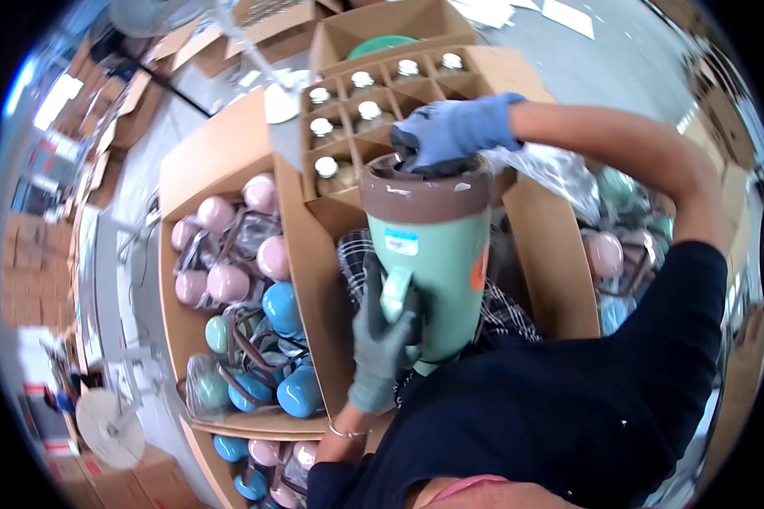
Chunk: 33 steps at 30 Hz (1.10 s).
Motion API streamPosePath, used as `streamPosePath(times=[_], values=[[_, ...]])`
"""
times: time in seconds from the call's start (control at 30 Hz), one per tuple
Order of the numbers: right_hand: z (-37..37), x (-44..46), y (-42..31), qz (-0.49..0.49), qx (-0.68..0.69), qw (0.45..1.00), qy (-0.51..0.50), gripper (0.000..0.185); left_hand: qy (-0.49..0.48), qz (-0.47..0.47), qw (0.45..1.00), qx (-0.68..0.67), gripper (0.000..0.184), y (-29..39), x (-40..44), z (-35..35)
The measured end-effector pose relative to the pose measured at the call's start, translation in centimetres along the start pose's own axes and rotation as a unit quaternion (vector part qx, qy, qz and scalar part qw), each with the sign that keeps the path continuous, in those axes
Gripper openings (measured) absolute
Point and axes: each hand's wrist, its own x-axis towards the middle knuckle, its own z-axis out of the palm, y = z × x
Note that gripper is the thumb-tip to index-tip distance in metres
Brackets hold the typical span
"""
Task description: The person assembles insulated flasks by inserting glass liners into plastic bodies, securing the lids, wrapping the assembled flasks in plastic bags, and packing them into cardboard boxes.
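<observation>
A large mint-green thermos jug with a brown collar stands slightly tilted in front of my body, over an open carton. My left hand, in a grey-green glove, is wrapped around the jug's handle on its left side. At the jug's mouth is my right hand in a blue and dark glove, its fingers curled down into the brown collar. What those fingers hold inside is hidden. A small blue-and-white label sticks to the jug below the collar. Black-and-white checked cloth shows behind the jug.
A divided carton of silver-topped bottle-like pieces stands beyond the jug. To the left, a carton holds several pink, blue and green rounded pieces with brown straps. More such pieces and clear plastic lie at right.
</observation>
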Motion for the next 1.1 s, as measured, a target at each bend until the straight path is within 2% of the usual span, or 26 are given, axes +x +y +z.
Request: streamPosePath(times=[0.03,0.07,0.1,0.13,0.2,0.23,0.27,0.3,0.33,0.37,0.4,0.43,0.47,0.5,0.53,0.57,0.6,0.67,0.73,0.8,0.87,0.93,0.97,1.0,1.07,1.1], values=[[0.4,0.4,0.4,0.034,0.004,0.999,-0.009,0.045,-0.017,0.046,0.995,0.083,0.089,0.1,-0.4,2.2],[0.7,0.7,0.6,0.064,0.005,0.998,-0.019,0.044,-0.04,0.09,0.981,0.17,0.094,0.3,-0.7,3.7],[0.2,0.6,0.5,0.11,0.065,0.99,-0.061,0.044,-0.033,0.133,0.969,0.204,0.093,-0.2,-0.4,3.7],[0.9,1.3,1.4,0.147,0.1,0.982,-0.059,0.043,-0.024,0.179,0.954,0.238,0.092,-0.4,0.3,3.8],[0.3,2.0,3.3,0.019,0.069,0.997,-0.028,0.035,0.016,-0.014,0.999,0.027,0.083,1.3,1.2,2.2],[-0.5,1.2,3.9,0.039,0.287,0.957,-0.011,0.024,0.053,-0.019,0.997,0.055,0.061,1.5,2.6,0.9],[-1.2,0.5,4.4,0.051,0.491,0.87,0.012,0.019,0.107,-0.054,0.991,-0.066,0.047,2.4,3.4,0.5],[-1.2,0.8,6.1,0.051,0.49,0.864,0.107,0.022,0.086,-0.028,0.995,0.044,0.044,-0.2,4.7,-3.6],[-1.3,0.4,7.6,0.1,0.409,0.883,0.206,0.027,0.071,-0.148,0.971,-0.171,0.045,-4.0,6.1,-8.3],[-0.2,0.2,10.7,0.131,0.243,0.933,0.231,0.04,0.006,-0.167,0.953,-0.252,0.046,-4.4,6.7,-9.9],[0.8,0.1,13.6,0.174,0.071,0.95,0.249,0.056,-0.056,-0.194,0.924,-0.325,0.048,-4.8,7.3,-11.5],[1.0,-1.9,12.9,0.255,0.065,0.938,0.227,0.064,-0.109,-0.185,0.907,-0.363,0.048,-7.1,8.2,-13.4],[3.5,-1.2,16.2,0.323,0.028,0.926,0.193,0.076,-0.16,-0.175,0.885,-0.4,0.048,-8.9,8.9,-14.3],[6.0,-0.7,19.6,0.338,-0.05,0.927,0.154,0.081,0.003,-0.135,0.932,-0.336,0.047,-10.1,9.9,-13.1],[8.4,-0.2,22.5,0.356,-0.103,0.92,0.127,0.075,0.164,-0.089,0.948,-0.259,0.047,-11.3,11.1,-12.0],[10.7,0.9,26.6,0.364,-0.092,0.925,0.063,0.061,0.052,-0.046,0.989,-0.132,0.046,-11.7,12.8,-13.2],[10.7,0.2,26.4,0.439,0.112,0.891,-0.015,0.042,-0.044,0.025,0.999,-0.01,0.046,-12.1,14.5,-14.4],[13.2,1.1,29.4,0.396,0.286,0.872,-0.015,0.035,-0.14,-0.083,0.983,-0.08,0.045,-9.1,20.5,-14.1],[9.6,0.5,21.8,0.313,0.504,0.801,0.081,0.028,-0.165,-0.096,0.973,-0.127,0.047,-9.0,25.7,-12.0],[8.8,0.6,18.5,0.087,0.666,0.73,0.121,0.025,-0.154,-0.084,0.969,-0.172,0.049,-10.1,29.7,-8.9],[7.5,1.2,14.3,0.038,0.588,0.791,0.163,0.024,-0.152,-0.077,0.961,-0.217,0.051,-10.7,31.6,-6.0],[7.8,1.0,13.5,-0.123,0.789,0.567,0.202,0.029,-0.149,-0.073,0.952,-0.259,0.053,-10.8,32.1,-3.3],[7.4,0.9,13.8,-0.192,0.828,0.489,0.195,0.026,-0.146,-0.065,0.947,-0.279,0.055,-10.8,32.3,-2.6],[7.0,0.6,13.4,-0.184,0.843,0.452,0.226,0.026,-0.144,-0.054,0.944,-0.293,0.056,-10.4,32.1,-2.5],[6.6,-1.4,12.1,-0.241,0.841,0.439,0.203,0.029,-0.147,-0.025,0.938,-0.313,0.058,-8.2,30.9,-4.7],[6.6,-3.0,11.1,-0.261,0.736,0.595,0.188,0.031,-0.154,-0.014,0.936,-0.317,0.059,-6.8,29.5,-6.2]])
